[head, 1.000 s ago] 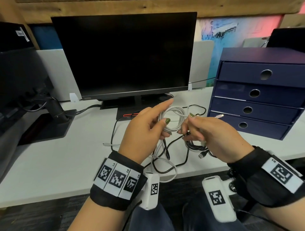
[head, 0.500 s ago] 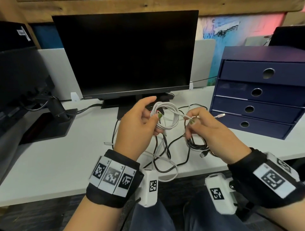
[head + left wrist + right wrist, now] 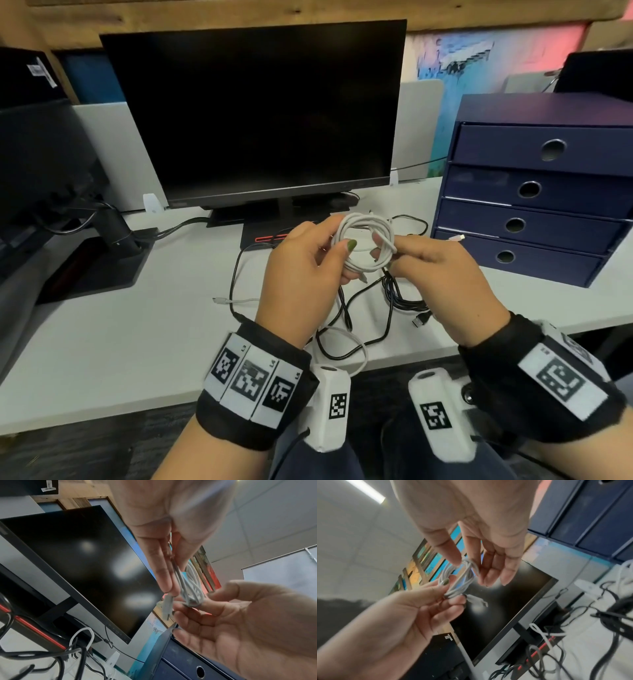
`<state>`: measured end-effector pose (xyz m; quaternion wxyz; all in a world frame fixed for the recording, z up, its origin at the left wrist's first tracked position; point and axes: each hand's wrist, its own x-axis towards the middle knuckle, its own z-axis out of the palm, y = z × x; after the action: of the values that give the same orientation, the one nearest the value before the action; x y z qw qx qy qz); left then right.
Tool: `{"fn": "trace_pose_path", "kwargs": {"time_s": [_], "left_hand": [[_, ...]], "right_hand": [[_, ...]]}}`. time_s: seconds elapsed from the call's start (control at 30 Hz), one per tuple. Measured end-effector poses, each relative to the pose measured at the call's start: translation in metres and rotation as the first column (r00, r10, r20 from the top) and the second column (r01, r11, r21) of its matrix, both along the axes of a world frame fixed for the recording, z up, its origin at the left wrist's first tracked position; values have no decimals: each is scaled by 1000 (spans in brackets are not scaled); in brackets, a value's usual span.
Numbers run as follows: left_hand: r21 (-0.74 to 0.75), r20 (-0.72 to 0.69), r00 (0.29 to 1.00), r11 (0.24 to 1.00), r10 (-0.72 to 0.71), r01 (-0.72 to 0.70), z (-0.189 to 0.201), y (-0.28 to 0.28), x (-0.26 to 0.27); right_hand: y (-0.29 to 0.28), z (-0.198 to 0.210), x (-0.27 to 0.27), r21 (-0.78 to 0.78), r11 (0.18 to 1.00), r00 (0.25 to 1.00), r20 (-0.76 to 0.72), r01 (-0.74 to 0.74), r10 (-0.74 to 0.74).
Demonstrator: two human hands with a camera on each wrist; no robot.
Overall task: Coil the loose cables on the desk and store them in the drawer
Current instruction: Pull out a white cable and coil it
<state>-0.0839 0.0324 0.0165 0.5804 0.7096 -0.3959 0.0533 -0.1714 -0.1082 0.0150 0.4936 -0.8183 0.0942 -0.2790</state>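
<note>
A white cable is wound into a small coil and held above the desk in front of the monitor. My left hand grips the coil's left side, thumb on top. My right hand pinches the coil's right side where a strand crosses the loops. The left wrist view shows the coil between both hands with a plug hanging below it. In the right wrist view the coil is pinched by both hands. Loose black cables and a loose white cable lie tangled on the desk under my hands.
A navy drawer unit with several closed drawers stands at the right. A white plug lies by its bottom drawer. A black monitor and its stand are behind the cables. A second monitor base is at the left on the white desk.
My right hand has moved left to the coil, taking in the stretched tail of white cable. The coil now looks tighter, and both hands hold it close together.
</note>
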Motion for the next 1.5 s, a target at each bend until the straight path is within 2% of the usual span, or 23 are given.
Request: {"fn": "trace_pose_path", "kwargs": {"time_s": [0.07, 0.17, 0.3, 0.4, 0.53, 0.73, 0.93, 1.07, 1.37, 1.5], "left_hand": [[14, 18, 1000, 1000, -10, 10, 0, 0, 0], [41, 45, 999, 999, -12, 11, -1, 1, 2], [98, 91, 995, 993, 49, -58, -4, 1, 6], [83, 31, 998, 995, 56, -58, -6, -2, 6], [48, -39, 999, 999, 15, -13, -4, -1, 6], [-12, -240, 963, 993, -119, 120, -1, 2, 6], [-140, -412, 868, 960, -278, 241, 0, 2, 6], [-180, -451, 848, 958, -280, 222, 1, 4, 9], [-171, -459, 850, 965, -258, 200, 2, 4, 5], [-188, -456, 861, 970, -225, 155, 6, 3, 3]], "right_hand": [[-1, 2, 0, 161, 985, 998, 19, -57, 55], [-3, -1, 1, 204, 977, 998, 5, -61, 61], [-1, -1, 1, 369, 917, 985, -28, -149, 171], [3, 1, 1, 432, 881, 973, -31, -195, 230], [5, 4, 0, 419, 882, 968, -34, -213, 249], [-4, 5, -3, 328, 905, 949, -67, -271, 309], [-10, 1, -3, 389, 863, 936, -3, -323, 351], [-10, -1, -4, 342, 880, 933, -25, -328, 358], [-9, 3, -3, 512, 748, 886, 57, -422, 460], [-7, 3, -1, 480, 797, 912, 15, -365, 409]]}}
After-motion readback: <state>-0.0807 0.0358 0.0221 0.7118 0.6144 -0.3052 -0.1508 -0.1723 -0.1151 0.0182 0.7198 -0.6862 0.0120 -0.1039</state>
